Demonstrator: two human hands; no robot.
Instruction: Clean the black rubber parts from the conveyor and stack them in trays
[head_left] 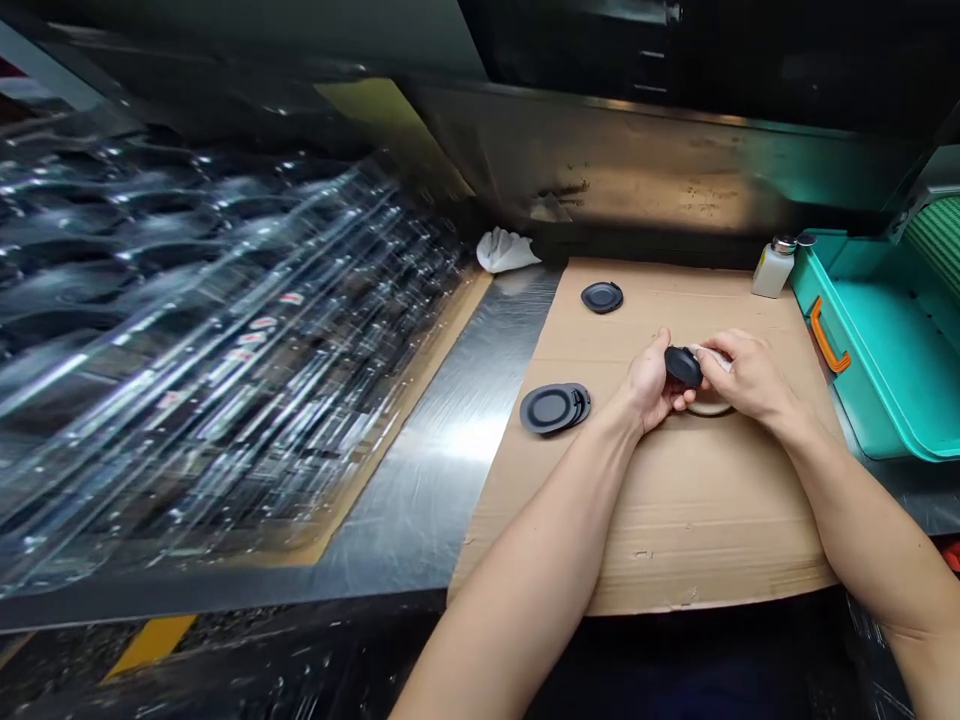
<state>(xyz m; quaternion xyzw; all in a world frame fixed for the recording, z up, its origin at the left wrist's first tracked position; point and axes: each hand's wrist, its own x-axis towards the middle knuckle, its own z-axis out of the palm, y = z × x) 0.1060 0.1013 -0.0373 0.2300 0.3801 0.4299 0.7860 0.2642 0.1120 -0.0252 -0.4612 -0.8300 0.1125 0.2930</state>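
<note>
Fingers of my left hand (649, 385) are wrapped round the edge of a small black oval part (682, 368), held tilted above the cardboard sheet (675, 500). My right hand (746, 375) pinches a white cloth (716, 358) against the right side of that part. Beneath my hands, a round light-coloured item with a dark rim (709, 405) is partly hidden. To the left on the cardboard lie overlapping black oval parts (551, 410). Farther back sits another black oval part (602, 297).
Stacked clear plastic trays (225, 360) fill the left side. A crumpled white tissue (506, 250) lies at the back, on the metal table (442, 440). At the right are a white bottle (773, 270) and a teal bin (870, 400) with an orange handle.
</note>
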